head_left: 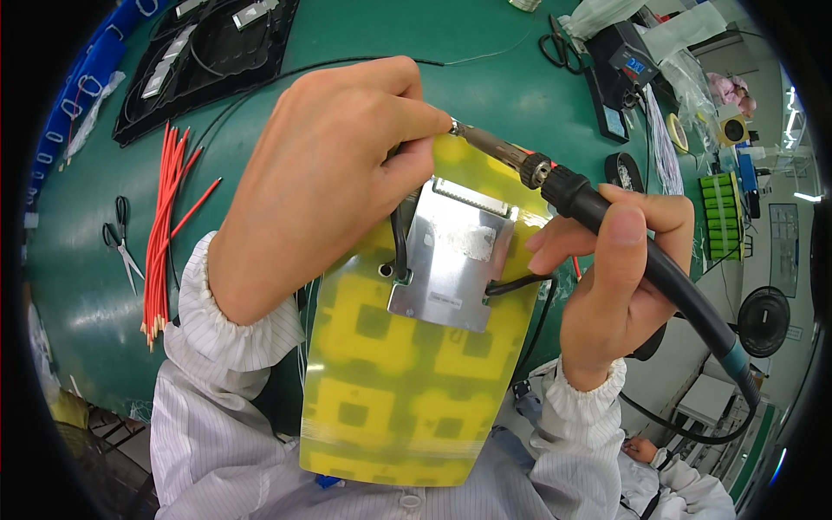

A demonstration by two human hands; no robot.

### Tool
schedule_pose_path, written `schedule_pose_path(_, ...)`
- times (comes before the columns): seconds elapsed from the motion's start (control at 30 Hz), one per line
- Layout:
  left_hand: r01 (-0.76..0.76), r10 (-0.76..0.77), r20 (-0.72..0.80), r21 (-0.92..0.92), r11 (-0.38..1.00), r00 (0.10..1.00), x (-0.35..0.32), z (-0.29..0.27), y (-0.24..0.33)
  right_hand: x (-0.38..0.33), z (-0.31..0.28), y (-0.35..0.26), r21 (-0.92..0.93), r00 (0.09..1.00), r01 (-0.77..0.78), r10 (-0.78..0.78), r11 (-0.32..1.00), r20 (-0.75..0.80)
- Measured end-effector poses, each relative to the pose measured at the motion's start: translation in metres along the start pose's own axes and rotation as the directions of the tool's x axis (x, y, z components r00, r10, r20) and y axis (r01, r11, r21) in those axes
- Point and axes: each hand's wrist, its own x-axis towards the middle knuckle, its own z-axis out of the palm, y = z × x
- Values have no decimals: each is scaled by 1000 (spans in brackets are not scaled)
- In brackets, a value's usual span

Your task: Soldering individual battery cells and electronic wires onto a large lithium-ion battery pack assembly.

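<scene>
My right hand (620, 269) grips a soldering iron (579, 195) with a black handle, its metal barrel slanting up and left. The iron's tip end is at the fingertips of my left hand (347, 156), which is pinched closed. What those fingers hold is hidden. Below both hands lies a yellow, partly see-through board (373, 381) with pale square shapes under its surface. On its upper part sits a silver metal plate (455, 260) with a row of pins along its top edge. Black wires (520, 284) come off both sides of this plate.
A bundle of red wires (165, 234) and scissors (123, 243) lie left on the green table (364, 26). A black tray (204, 69) is at the far left. Far right are a soldering station (624, 65), dark-handled scissors (559, 45) and a green cell pack (721, 217). Another person's hand (640, 449) shows lower right.
</scene>
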Motion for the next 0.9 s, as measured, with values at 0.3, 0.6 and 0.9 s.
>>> schedule_pose_path(0.3,-16,16,-4,19,1000,1000,0,0,0,3,5,-5,-172,1000,-1,1,985,2)
schedule_pose_path(0.6,-4,3,13,21,1000,1000,1,-1,1,-2,1,0,42,1000,-17,17,999,2)
schedule_pose_path(0.9,-2,1,17,21,1000,1000,1,0,1,-1,3,0,37,1000,-12,13,999,-14)
